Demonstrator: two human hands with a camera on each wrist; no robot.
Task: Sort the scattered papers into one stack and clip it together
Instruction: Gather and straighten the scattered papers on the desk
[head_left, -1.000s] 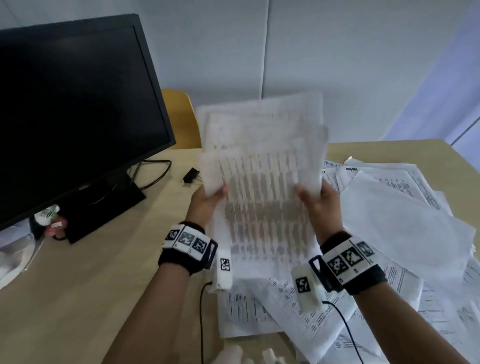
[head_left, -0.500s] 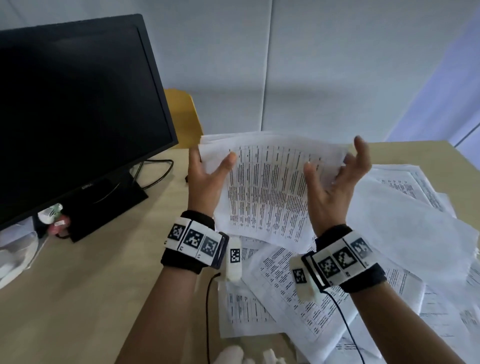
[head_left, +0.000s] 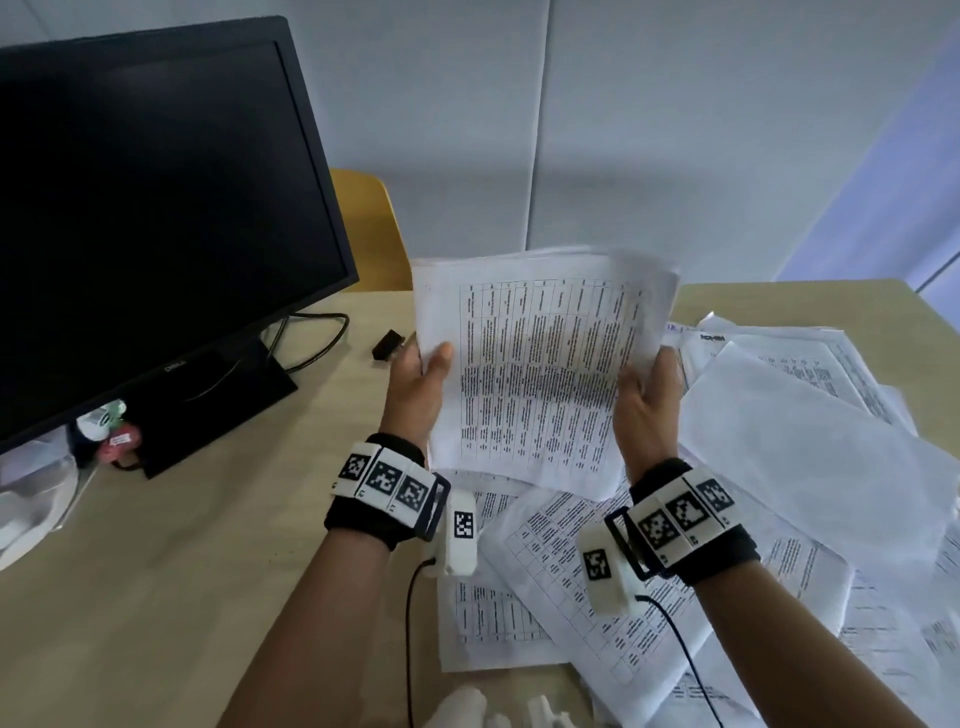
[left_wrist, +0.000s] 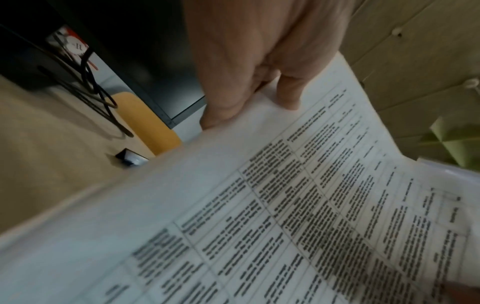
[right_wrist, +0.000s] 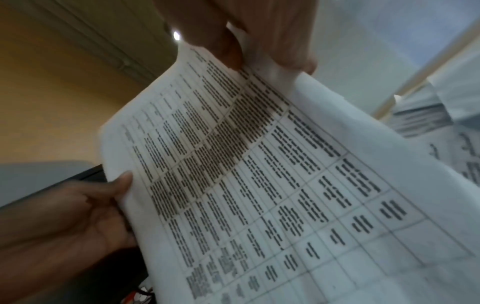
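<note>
A stack of printed sheets (head_left: 540, 364) with table text is held up above the desk, tilted toward me. My left hand (head_left: 423, 379) grips its left edge, thumb on the front, and shows in the left wrist view (left_wrist: 249, 78) on the stack (left_wrist: 259, 205). My right hand (head_left: 649, 400) grips the right edge, with thumb and fingers pinching the stack (right_wrist: 259, 164) in the right wrist view (right_wrist: 259, 41). More loose papers (head_left: 779, 467) lie scattered on the desk below and to the right. A small black binder clip (head_left: 388, 345) lies on the desk just left of the stack.
A black monitor (head_left: 156, 208) on its stand fills the left side, with cables behind. A yellow chair back (head_left: 369, 228) stands beyond the wooden desk (head_left: 182, 545). Small items and a plastic bag sit at the far left edge.
The sheets were held up, then dropped flat with both hands open around them. Now both hands grip the stack's sides again and it is raised, its edges more even.
</note>
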